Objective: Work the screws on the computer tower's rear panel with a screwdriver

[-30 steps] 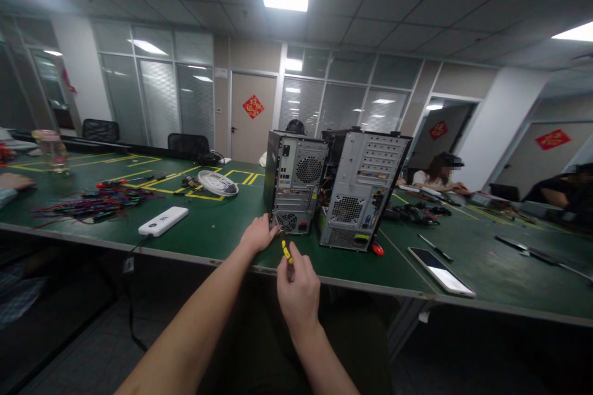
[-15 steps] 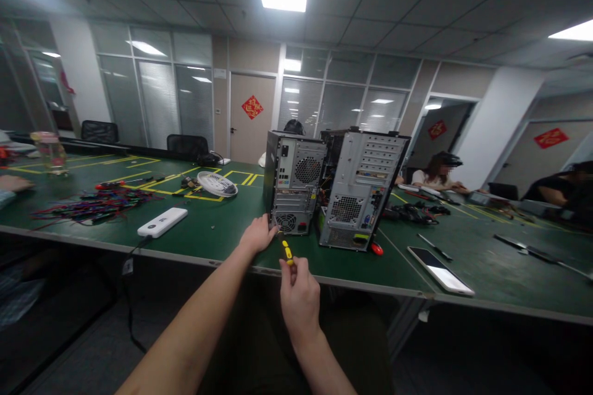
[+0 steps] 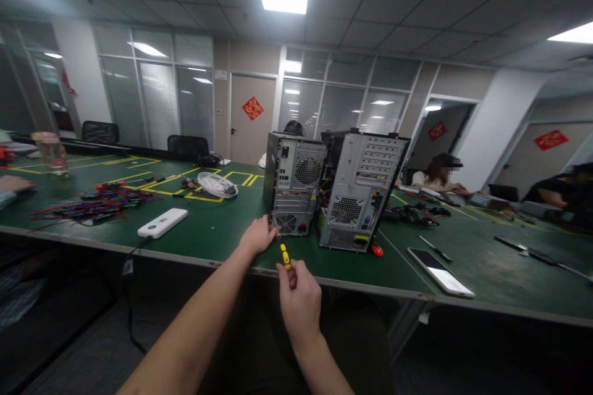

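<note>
My right hand point(image 3: 300, 296) is closed around a screwdriver point(image 3: 284, 255) with a yellow and black handle. The screwdriver points up and forward, its tip end at the lower left corner of a computer case point(image 3: 296, 197). At that same corner my left hand point(image 3: 257, 236) grips the case's edge, thumb toward the back panel and fingertips partly hidden. This case stands upright, its back with fan grille and ports turned to me. A second, larger computer case point(image 3: 359, 191) stands close on its right. Whether the screwdriver's tip touches a screw is too small to tell.
Left on the green table lie a white power bank point(image 3: 162, 223), a bundle of wires point(image 3: 99, 203) and a white round fan cover point(image 3: 217, 184). Toward the right are a phone point(image 3: 440, 271), a thin tool point(image 3: 435, 248) and black cables point(image 3: 417, 215). People sit at far right.
The screwdriver's handle has shifted slightly left and now stands a little more upright in my right hand. My left hand stays at the case corner.
</note>
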A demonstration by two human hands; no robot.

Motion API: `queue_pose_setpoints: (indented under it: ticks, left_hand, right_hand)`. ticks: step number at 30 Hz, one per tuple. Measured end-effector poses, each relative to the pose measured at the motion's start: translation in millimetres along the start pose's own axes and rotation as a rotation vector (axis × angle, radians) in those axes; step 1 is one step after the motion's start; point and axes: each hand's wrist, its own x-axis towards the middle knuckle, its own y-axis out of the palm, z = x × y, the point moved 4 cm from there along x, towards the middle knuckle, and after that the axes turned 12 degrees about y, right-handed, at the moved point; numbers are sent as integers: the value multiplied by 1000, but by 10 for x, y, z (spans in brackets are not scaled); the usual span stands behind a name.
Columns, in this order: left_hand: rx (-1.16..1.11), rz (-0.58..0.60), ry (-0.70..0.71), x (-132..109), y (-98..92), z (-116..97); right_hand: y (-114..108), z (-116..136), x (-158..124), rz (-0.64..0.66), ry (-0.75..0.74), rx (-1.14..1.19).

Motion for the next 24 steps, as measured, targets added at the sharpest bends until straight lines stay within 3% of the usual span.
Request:
queue_pose_setpoints:
  ticks: [17, 24]
  left_hand:
    - [4, 12, -5, -5, -12, -11]
    - [5, -3, 5, 4, 21, 8]
  right_hand:
    - [-4, -40, 6, 2, 35, 15]
    - [-34, -2, 36, -56, -33, -15]
